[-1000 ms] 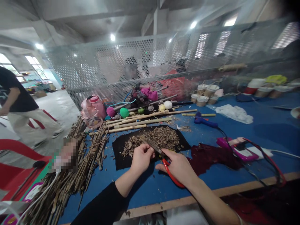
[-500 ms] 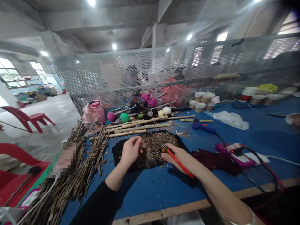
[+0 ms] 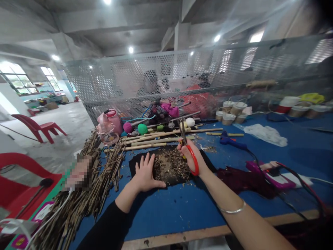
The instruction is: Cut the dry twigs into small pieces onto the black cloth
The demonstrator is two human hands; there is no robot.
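Fingers spread, my left hand (image 3: 146,173) lies over the left part of a black cloth (image 3: 134,164), beside a heap of short brown stem pieces (image 3: 174,165). My right hand (image 3: 193,158) is closed around red-handled scissors (image 3: 193,161) at the right of the heap. The blades point up and away from me. Whether the left palm presses on the cloth or hovers just over it, I cannot tell. Left of the cloth lies a large bundle of long dry stems (image 3: 91,187).
Bamboo sticks (image 3: 156,140) and yarn balls (image 3: 142,129) lie behind the cloth, near a pink jug (image 3: 110,125). To the right are a blue glue gun (image 3: 231,141), a dark red cloth (image 3: 246,180) and a purple-and-white power strip (image 3: 273,177). Perforated metal screen (image 3: 125,90) at the back.
My left hand has opened from curled fingers to a flat spread. My right hand has raised the scissors, turning their blades upward. The view has shifted slightly left.
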